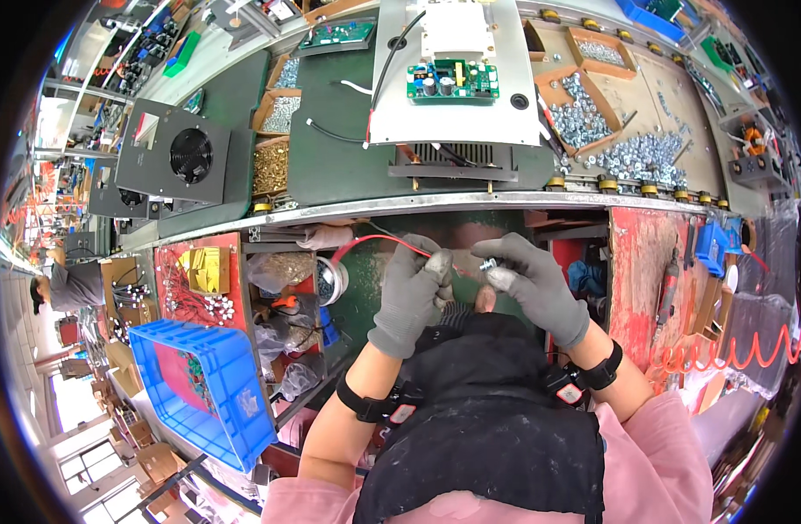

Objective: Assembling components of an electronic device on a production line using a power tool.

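Left hand: grey-gloved; fingers closed on a red wire arching leftward.
Right hand: grey-gloved; fingers pinched on a small metal fastener, just beside the left hand.
Wire and fastener: above the lap, near the front edge of the surface.
Surface: white panel bearing a green circuit board.
Right tray: loose metal fasteners.

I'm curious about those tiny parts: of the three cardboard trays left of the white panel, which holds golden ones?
The near tray, closest to the bench's front edge: its parts are golden, while the middle tray and farthest tray hold silvery ones.
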{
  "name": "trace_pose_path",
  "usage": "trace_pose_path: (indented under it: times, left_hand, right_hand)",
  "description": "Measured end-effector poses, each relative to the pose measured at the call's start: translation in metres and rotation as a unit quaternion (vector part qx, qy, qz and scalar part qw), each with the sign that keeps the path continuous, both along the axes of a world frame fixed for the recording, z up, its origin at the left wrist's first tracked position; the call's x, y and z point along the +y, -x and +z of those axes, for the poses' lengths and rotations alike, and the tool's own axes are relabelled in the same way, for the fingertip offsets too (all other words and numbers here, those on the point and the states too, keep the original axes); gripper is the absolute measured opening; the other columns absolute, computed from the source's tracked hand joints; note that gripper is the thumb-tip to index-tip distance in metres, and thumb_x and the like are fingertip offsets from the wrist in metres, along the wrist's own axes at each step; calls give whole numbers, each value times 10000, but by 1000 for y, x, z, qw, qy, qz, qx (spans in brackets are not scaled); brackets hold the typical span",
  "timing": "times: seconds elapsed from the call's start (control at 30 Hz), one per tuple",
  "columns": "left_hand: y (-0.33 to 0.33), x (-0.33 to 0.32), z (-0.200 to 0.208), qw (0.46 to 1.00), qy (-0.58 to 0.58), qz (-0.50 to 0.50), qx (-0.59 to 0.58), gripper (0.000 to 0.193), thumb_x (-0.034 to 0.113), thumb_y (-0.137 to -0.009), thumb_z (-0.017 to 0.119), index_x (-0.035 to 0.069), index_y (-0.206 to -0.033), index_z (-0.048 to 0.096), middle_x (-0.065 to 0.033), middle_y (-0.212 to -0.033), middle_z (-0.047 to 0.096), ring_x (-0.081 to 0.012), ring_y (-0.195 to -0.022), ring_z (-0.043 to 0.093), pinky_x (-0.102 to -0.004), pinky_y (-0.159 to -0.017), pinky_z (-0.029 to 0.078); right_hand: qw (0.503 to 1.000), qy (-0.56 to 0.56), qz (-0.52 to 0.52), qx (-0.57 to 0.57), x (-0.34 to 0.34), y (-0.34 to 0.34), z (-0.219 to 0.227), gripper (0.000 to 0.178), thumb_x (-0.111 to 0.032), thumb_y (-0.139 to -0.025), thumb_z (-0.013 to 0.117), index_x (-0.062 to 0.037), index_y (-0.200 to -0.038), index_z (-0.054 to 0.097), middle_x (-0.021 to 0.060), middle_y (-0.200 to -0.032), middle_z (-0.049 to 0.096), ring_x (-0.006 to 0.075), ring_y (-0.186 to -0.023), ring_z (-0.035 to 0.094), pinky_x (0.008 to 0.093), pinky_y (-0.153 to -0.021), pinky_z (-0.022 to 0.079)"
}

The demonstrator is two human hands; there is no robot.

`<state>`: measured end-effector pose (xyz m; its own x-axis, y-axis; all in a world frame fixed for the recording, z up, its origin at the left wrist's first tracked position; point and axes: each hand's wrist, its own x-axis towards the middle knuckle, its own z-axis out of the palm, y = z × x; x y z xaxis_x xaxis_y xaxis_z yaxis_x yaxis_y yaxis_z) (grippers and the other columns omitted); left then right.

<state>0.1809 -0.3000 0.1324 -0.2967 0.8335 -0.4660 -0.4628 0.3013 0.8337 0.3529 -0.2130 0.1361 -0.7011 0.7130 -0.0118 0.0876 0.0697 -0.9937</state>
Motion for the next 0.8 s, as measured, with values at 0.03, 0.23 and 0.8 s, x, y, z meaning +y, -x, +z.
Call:
trace_pose_path:
  times: [0.03,0.23,0.8]
  left_hand:
    - [2,0,-2,1000,0,0,-3,140,75,-864,576,37,-953,475,-31,-674,522,-74,-507,490,-206,-424,388]
    - [24,4,-10,995,10,-79,60,145,160,-893,555,44,-942,483,-48,-727,552,-78,-582,510,-206,-512,417]
    - [49,31,-48,968,-13,-61,-244,214,249,-919,536,39,-891,507,-73,-731,584,-153,-604,551,-266,-568,460]
  right_hand:
    - [1000,0,0,-3,-1,1,0,290,-44,-831,581,-3,-1118,585,4,-892,572,48,-722,495,209,-643,426]
    - [980,195,-30,-2,-2,21,-2,271,-37,-825,592,-13,-1094,587,14,-885,586,51,-730,492,203,-655,433]
    - [966,-206,-40,-149,6,61,-19,391,-35,-723,630,-134,-1101,605,76,-965,564,291,-856,565,366,-710,458]
